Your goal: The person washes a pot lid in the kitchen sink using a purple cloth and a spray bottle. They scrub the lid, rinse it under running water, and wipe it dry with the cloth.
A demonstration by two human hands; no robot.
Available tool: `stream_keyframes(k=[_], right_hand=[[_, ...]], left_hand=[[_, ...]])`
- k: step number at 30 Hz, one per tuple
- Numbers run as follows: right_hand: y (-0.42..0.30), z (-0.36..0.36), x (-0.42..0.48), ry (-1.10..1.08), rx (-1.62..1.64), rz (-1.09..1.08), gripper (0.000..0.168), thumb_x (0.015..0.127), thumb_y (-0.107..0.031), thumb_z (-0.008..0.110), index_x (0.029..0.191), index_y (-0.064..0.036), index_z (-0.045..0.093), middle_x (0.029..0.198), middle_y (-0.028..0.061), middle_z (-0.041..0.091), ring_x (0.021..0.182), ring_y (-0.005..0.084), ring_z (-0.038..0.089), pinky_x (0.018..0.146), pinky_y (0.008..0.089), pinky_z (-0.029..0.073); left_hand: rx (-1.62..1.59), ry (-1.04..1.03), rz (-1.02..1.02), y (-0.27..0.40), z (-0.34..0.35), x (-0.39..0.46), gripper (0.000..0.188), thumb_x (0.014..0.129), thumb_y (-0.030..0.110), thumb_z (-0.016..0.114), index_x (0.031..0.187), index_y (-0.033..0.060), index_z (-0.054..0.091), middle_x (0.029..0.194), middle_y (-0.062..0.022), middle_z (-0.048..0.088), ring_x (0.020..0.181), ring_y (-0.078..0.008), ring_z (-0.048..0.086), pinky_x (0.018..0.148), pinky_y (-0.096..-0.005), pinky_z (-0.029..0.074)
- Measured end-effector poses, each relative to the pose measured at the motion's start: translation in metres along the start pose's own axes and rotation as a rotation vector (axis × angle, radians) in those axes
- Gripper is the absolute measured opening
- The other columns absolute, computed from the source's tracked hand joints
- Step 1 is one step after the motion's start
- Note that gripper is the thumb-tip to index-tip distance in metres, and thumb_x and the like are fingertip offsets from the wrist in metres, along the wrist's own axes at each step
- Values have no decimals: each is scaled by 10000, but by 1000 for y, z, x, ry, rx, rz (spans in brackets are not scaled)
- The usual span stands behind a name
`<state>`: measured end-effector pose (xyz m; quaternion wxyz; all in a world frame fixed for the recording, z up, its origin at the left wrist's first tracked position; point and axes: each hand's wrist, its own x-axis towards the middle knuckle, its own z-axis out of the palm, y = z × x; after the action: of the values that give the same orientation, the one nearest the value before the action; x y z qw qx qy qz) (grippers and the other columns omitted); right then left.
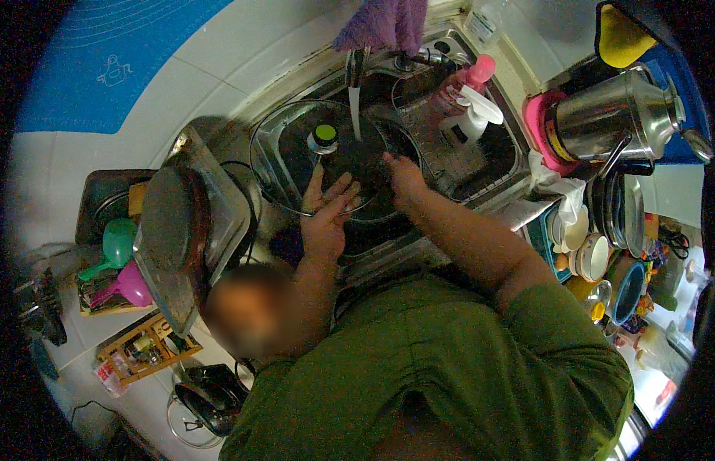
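Observation:
A round clear glass lid [288,124] with a green-topped knob [325,136] is tilted over the steel sink [521,152]. My left hand [329,196] holds its near rim, fingers spread against the glass. Water [355,112] runs from the faucet [357,68] onto or just behind the lid's right part. My right hand [406,178] is curled at the lid's right side, close to the rim of another round vessel [418,152]. Its fingertips fall in dark shadow, so whether it grips anything is hidden.
A white spray bottle [469,121] and a pink pump bottle [454,86] stand on the wire rack [435,155] at right. Beyond are a steel pot [602,118] and stacked bowls [593,256]. A large tray [233,213] and a round pan [170,219] lean at left. A purple towel [386,26] hangs above the faucet.

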<state>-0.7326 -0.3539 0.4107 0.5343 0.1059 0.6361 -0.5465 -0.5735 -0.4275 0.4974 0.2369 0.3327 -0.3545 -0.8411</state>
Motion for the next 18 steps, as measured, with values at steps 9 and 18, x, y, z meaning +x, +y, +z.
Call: stream_keyframes(k=[9,18], right_hand=[[-17,-22,16,-127,173,-40,453,842,-338,576,1186,-74,444,1106,115,542,929,310,561,738,478,475],[-43,-28,15,-334,329,-93,371,820,-239,611,1131,-65,507,971,87,618,829,240,606,729,424,505]], left_hand=[[46,-55,-103,12,-9,-13,641,771,-21,515,1362,72,285,1152,-237,530,1017,-338,559,826,-408,476],[-177,-90,-3,12,-10,-9,645,789,42,505,1380,118,257,1212,-224,492,1078,-344,519,880,-436,435]])
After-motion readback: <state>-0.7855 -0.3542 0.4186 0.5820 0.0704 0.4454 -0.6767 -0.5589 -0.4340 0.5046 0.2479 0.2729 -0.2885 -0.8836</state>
